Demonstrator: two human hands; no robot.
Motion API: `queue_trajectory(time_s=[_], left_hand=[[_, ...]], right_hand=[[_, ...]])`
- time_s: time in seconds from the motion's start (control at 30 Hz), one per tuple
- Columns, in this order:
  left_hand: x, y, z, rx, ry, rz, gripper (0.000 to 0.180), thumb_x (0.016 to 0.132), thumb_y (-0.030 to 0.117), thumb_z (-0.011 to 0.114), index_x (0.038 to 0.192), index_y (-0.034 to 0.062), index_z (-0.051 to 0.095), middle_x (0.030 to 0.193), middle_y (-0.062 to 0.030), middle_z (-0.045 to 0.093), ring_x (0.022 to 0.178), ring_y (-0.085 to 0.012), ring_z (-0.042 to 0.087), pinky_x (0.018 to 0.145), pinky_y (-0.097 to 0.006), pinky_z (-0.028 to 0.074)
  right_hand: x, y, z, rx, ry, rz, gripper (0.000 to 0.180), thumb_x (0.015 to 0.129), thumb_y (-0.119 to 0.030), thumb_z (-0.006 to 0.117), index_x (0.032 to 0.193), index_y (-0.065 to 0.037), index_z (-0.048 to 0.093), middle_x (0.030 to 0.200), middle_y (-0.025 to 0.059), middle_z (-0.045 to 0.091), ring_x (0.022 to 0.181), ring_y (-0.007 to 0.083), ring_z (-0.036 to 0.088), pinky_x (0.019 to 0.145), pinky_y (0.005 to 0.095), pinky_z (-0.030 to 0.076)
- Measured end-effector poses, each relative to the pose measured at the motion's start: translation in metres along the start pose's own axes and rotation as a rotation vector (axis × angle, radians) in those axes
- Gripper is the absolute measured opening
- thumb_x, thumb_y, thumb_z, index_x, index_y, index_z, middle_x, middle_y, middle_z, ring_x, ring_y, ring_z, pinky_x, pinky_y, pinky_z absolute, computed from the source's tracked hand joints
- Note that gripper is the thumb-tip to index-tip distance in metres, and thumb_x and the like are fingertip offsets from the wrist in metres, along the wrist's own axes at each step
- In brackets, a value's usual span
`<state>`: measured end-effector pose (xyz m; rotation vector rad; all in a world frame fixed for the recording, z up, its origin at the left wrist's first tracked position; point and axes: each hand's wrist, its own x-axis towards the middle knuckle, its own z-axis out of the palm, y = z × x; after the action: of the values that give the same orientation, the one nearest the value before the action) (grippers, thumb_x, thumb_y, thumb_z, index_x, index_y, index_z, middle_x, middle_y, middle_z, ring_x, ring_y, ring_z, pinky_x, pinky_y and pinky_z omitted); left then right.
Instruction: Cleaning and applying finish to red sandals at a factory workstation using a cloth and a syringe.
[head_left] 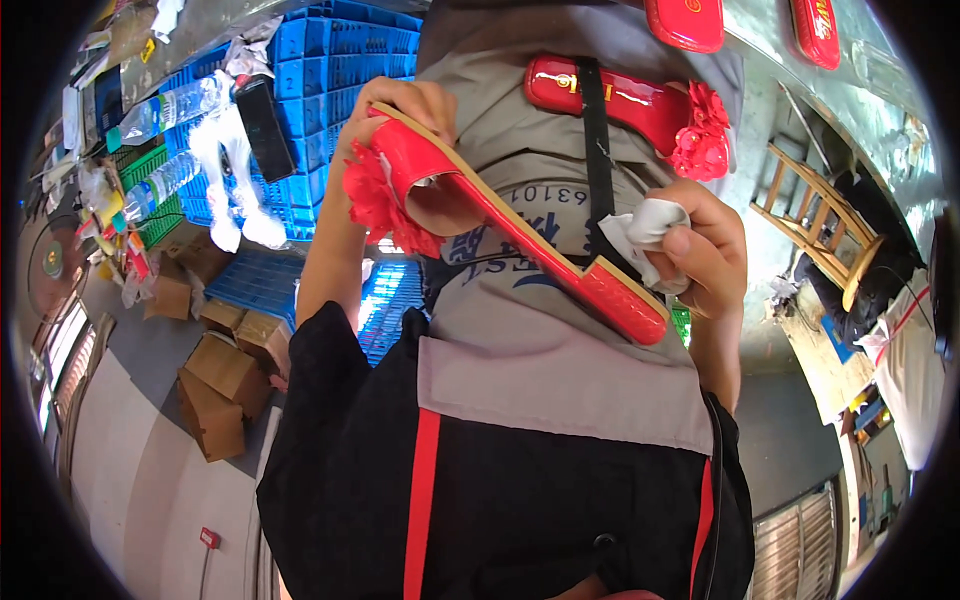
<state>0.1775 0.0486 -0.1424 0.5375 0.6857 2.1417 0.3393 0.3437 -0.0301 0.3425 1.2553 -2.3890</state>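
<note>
A red slide sandal (pixel 505 222) with a low block heel is held across my lap, tilted with its heel down to the right. My left hand (pixel 425 105) grips it by the toe end, near the red fabric flower (pixel 375 200) on its strap. In my right hand (pixel 715 245), a crumpled white cloth (pixel 655 222) is pinched between thumb and fingers, close beside the heel. A matching red sandal (pixel 635 105) with a flower lies on the grey apron (pixel 500 300) over my lap, beyond my right hand, with a black strap by it.
More red sandals (pixel 685 22) rest on the metal tabletop (pixel 770 55) at the far right. Blue crates (pixel 345 75) stand at left, with a black phone (pixel 263 128), white gloves (pixel 225 165) and plastic bottles (pixel 165 110). Cardboard boxes (pixel 225 375) and a wooden stool (pixel 815 220) are on the floor.
</note>
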Motion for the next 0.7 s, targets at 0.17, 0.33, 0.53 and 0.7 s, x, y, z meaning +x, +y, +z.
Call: queue_trajectory(time_s=[0.17,0.33,0.53,0.7], left_hand=[[-0.01,0.0,0.001,-0.012,0.026,0.012,0.034,0.095,0.031,0.063,0.098,-0.0033,0.066,0.088,-0.0157,0.061,0.078,-0.0235,0.055,0.062,-0.032,0.052],[-0.026,0.006,0.024,-0.022,0.36,-0.157,0.048,0.088,0.038,0.064,0.104,-0.0063,0.059,0.099,-0.0271,0.065,0.095,-0.034,0.067,0.083,-0.036,0.055],[-0.005,0.066,0.024,0.116,0.029,-0.564,0.066,0.086,0.052,0.056,0.113,-0.0083,0.058,0.102,-0.0256,0.066,0.102,-0.0296,0.067,0.085,-0.036,0.054],[0.083,0.057,0.119,1.048,-0.123,-0.281,0.08,0.087,0.045,0.071,0.143,-0.0042,0.042,0.105,-0.0134,0.066,0.097,-0.0204,0.066,0.082,-0.03,0.052]], right_hand=[[-0.022,-0.012,0.004,0.0,0.03,0.073,0.036,0.092,-0.024,0.067,0.114,0.003,0.061,0.1,0.0065,0.064,0.08,0.0068,0.055,0.071,0.0226,0.042],[-0.03,-0.018,0.005,-0.612,0.069,0.026,0.036,0.086,-0.019,0.075,0.112,0.002,0.063,0.103,0.0036,0.066,0.093,0.0085,0.059,0.085,0.0249,0.045],[0.009,-0.028,0.004,-0.342,0.152,0.163,0.028,0.089,-0.018,0.072,0.107,0.002,0.065,0.091,0.0004,0.066,0.086,0.0056,0.057,0.076,0.0231,0.046],[0.058,-0.05,0.036,-0.498,0.049,-0.073,0.028,0.092,-0.023,0.069,0.104,0.002,0.066,0.081,-0.0014,0.062,0.071,0.0028,0.052,0.063,0.0208,0.041]])
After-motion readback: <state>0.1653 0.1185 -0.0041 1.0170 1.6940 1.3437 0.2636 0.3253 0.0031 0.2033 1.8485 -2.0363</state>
